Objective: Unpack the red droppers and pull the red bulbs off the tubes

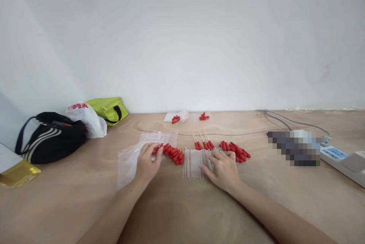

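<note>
My left hand (148, 162) is closed, its thumb and fingertips pinched at a small red bulb-shaped piece (157, 149) at the left end of a row of red pieces (173, 153). Under that hand lie clear zip bags (128, 160). My right hand (224, 168) rests with fingers apart on a bundle of thin clear tubes (194, 164); its fingertips touch the tubes at their right side. Just behind the bundle are several red pieces with thin pale shafts (202, 143) pointing away. More red pieces (235, 151) lie beyond my right hand.
Small clear bags (169, 117) with red pieces sit near the wall. At left stand a black bag (54, 137), a white plastic bag (85, 118) and a lime-green bag (107, 109). A blurred dark object (293, 149) and a power strip (336, 156) with cables lie at right.
</note>
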